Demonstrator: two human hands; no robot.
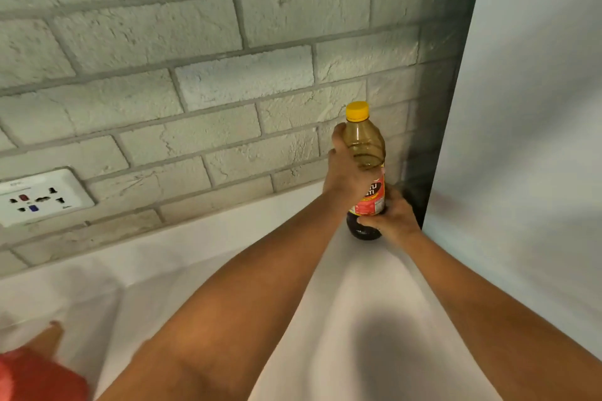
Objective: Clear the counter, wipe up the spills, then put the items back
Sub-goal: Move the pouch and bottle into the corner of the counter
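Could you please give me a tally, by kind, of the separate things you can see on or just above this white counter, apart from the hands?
Bottles: 1, yellow-capped bottle, both hands in a grip on it
Wall sockets: 1, socket plate
Blurred red things: 1, red object, kind unclear
Total: 3

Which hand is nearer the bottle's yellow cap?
Left. The left hand grips the bottle on its upper part, just below the yellow cap; the right hand holds it near the base.
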